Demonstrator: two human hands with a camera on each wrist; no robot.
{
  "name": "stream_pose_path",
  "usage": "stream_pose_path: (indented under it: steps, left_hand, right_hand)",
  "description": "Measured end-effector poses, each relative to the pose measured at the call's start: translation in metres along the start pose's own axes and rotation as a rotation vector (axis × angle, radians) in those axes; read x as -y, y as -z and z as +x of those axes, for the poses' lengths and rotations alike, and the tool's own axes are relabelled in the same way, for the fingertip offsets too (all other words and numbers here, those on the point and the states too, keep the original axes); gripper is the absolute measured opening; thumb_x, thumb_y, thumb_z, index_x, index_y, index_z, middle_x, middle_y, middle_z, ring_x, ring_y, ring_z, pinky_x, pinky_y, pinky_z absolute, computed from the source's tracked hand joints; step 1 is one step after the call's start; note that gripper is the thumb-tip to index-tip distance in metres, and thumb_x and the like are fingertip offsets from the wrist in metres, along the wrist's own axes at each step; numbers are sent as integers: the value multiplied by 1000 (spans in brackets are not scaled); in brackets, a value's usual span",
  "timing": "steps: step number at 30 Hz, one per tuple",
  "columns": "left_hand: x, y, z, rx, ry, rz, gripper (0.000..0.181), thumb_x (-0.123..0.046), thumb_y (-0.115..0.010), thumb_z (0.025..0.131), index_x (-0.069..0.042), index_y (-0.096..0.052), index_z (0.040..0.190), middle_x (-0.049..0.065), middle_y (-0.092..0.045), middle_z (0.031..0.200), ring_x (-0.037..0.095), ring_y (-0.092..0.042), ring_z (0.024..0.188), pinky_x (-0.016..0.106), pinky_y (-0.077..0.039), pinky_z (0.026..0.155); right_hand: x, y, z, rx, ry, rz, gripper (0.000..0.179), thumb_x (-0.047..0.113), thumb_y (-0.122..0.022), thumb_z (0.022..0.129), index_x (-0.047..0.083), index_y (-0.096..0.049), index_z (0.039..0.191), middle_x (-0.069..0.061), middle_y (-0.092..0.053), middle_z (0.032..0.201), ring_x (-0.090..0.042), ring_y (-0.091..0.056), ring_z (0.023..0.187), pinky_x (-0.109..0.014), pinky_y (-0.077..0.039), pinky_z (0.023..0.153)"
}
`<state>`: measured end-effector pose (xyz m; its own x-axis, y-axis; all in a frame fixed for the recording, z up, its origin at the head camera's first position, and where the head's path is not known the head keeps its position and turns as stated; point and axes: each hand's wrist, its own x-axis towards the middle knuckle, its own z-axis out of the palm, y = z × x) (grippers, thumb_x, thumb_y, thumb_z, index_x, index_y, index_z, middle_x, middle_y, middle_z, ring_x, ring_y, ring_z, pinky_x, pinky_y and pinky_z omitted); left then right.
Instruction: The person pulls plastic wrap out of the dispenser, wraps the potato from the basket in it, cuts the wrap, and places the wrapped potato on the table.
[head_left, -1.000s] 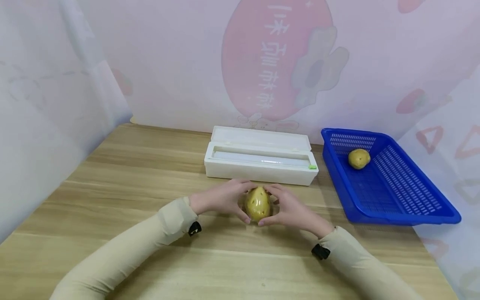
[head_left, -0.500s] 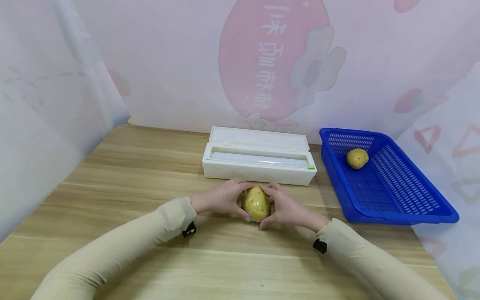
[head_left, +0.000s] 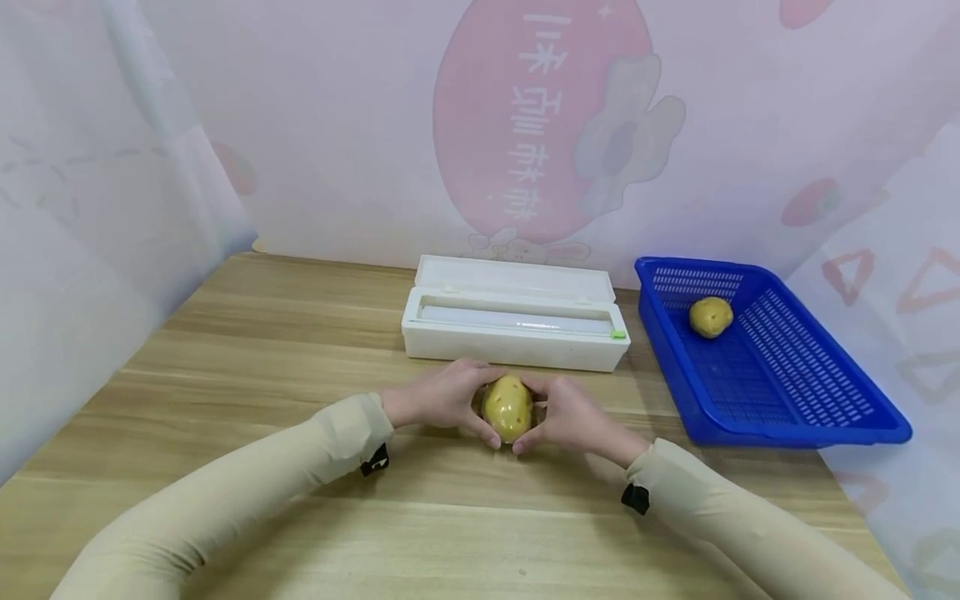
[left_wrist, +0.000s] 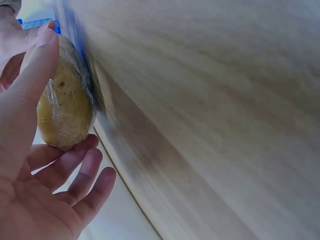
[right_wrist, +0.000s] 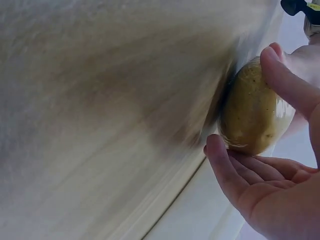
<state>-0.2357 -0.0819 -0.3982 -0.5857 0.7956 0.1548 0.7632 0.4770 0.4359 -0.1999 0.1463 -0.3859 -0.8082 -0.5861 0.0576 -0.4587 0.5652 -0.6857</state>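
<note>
Between my two hands is a potato [head_left: 507, 408] wrapped in clear cling film, close over the wooden table. My left hand [head_left: 453, 402] grips its left side, thumb at the near end and fingers at the far end. From the right, my right hand [head_left: 573, 418] holds it the same way, and the two thumbs nearly meet. In the left wrist view, wrinkled film shows on the potato [left_wrist: 67, 100], with the left thumb over its upper end. The right wrist view shows the potato [right_wrist: 250, 110] between the right thumb and fingers.
Behind the hands stands a white cling film box [head_left: 510, 348], lid raised, with a film roll [head_left: 517, 318] inside and a green slider at its right end. To the right, a blue plastic basket [head_left: 772, 371] holds another potato [head_left: 710, 317]. A printed cloth hangs behind the table [head_left: 315, 517].
Both hands keep their hold on the wrapped potato, with small shifts of the fingers. The whole head view has slid slightly left.
</note>
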Motion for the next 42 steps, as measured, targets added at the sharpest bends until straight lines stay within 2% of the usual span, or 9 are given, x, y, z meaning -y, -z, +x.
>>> stream_pose_path:
  steps: [7,12,22,34,42]
  left_hand:
    - [1,2,1,11,29,49,86,-60,-86,62,-17,-60,132,-12,-63,100,10,-54,93,30,-45,84]
    - [-1,4,4,36,50,55,89,-58,-88,59,-15,-61,132,-7,-64,104,14,-53,98,33,-44,88]
    - [0,5,3,53,56,53,91,-56,-90,57,-12,-61,131,-2,-63,111,16,-52,104,33,-43,91]
    - [4,2,2,43,28,63,88,-58,-89,58,-11,-63,127,-5,-61,102,13,-51,98,30,-44,86]
    - [2,3,3,32,29,58,88,-58,-90,57,-10,-63,127,-3,-61,105,14,-51,99,30,-45,87]
  right_hand:
    - [-3,4,3,28,-3,-25,89,22,-96,62,3,-54,138,-9,-64,124,-24,-63,109,-37,-51,90]
    - [-3,4,7,41,-29,-41,90,27,-96,60,4,-55,137,-8,-67,119,-22,-64,106,-38,-51,90]
    - [0,0,11,38,-65,-31,83,28,-97,57,8,-62,130,-2,-69,111,-18,-65,100,-37,-52,87]
    - [0,-3,10,30,-69,34,77,24,-98,56,9,-65,124,0,-71,104,-15,-66,95,-37,-54,85]
    - [0,0,11,26,-47,4,69,24,-99,54,12,-69,115,5,-72,98,-11,-66,91,-37,-53,83]
